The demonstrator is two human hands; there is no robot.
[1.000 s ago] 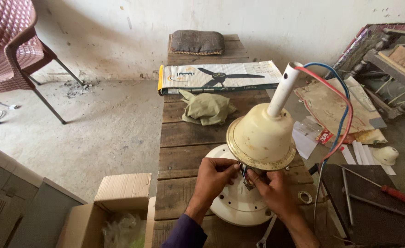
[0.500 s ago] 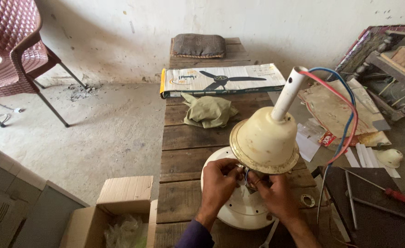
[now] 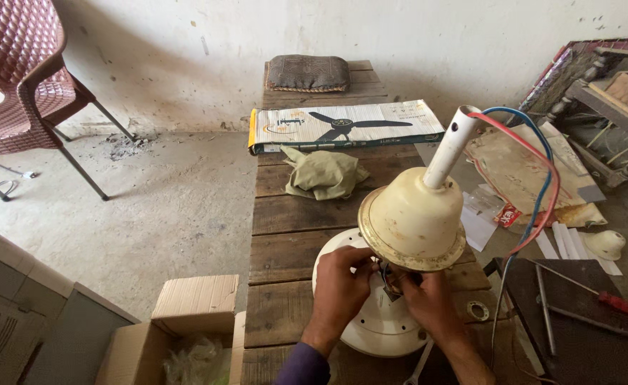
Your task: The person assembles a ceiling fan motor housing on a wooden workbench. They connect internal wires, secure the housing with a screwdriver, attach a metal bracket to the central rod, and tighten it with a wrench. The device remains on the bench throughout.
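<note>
Change: both hands sit slightly lower under the canopy than before.
Left hand (image 3: 340, 284): fingers curled at the wiring beneath.
Right hand (image 3: 428, 299): fingers pinched there.
Cream canopy (image 3: 413, 222): tilted over the fan motor (image 3: 371, 324) on the wooden table (image 3: 292, 214).

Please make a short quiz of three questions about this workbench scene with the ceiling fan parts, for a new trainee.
1. True or false: the cream canopy cup is lifted up the white downrod, above the round motor housing.
2. What lies between the long flat fan box and the motor housing? A: a green cloth; B: a hammer; C: a glass jar.
3. Where do the left hand and right hand work?

Key
1. True.
2. A, the green cloth.
3. Both are under the cup's rim, at the base of the rod.
</note>
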